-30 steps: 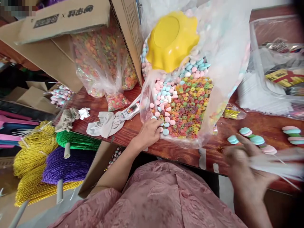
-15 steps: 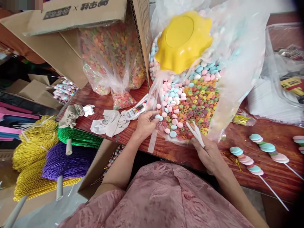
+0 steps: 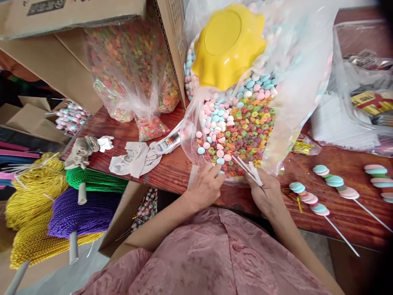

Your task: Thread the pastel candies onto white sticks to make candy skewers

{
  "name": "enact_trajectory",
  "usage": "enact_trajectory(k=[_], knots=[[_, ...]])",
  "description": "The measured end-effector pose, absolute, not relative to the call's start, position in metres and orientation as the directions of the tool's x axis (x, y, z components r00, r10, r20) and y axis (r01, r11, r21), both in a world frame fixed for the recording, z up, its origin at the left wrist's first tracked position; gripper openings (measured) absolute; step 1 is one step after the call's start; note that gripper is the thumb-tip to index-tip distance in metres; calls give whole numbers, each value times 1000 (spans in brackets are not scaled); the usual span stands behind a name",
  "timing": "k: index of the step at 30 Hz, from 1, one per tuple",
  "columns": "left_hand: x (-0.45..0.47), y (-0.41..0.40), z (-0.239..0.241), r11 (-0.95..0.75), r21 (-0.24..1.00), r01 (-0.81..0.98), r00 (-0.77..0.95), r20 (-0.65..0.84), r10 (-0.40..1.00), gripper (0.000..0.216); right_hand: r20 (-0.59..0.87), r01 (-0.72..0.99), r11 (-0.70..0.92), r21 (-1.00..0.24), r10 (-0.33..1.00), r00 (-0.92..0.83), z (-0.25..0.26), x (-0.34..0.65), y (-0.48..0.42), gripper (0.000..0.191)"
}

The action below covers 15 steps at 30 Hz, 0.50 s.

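An open clear plastic bag (image 3: 294, 102) of pastel round candies (image 3: 215, 123) and coloured ring candies (image 3: 248, 131) lies on the wooden table (image 3: 172, 168), with a yellow bowl (image 3: 227, 45) upside down on the heap. My right hand (image 3: 265, 192) is closed on a few thin white sticks (image 3: 244, 166) that point into the candy. My left hand (image 3: 205, 186) sits at the bag's near edge, fingers pinched together by a blue candy; what they hold is too small to make out.
Finished candy skewers (image 3: 322, 205) lie on the table to the right. Bags of ring candy (image 3: 135, 82) and a cardboard box (image 3: 76, 24) stand at the back left, a crumpled white glove (image 3: 135, 157) beside them. Spools of gold, green and purple cord (image 3: 61, 205) lie lower left.
My right hand came in from the right with the sticks and now rests at the bag's edge. My left hand drew back from the candies toward the right hand.
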State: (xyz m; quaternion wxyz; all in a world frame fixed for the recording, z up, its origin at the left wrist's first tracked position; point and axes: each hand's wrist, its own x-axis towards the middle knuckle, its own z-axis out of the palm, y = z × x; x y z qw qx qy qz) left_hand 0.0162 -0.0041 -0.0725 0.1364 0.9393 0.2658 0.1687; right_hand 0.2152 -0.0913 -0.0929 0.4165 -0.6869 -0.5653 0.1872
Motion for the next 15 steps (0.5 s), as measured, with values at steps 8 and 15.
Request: enact_trajectory(k=[8, 15], knots=[[24, 0, -63, -265, 964, 25, 412, 232, 881, 20, 59, 374, -60, -926, 952, 299, -83, 210, -107, 29], [35, 15, -46, 145, 938, -315, 467, 20, 884, 29, 64, 480, -36, -876, 980, 191, -65, 203, -111, 36]])
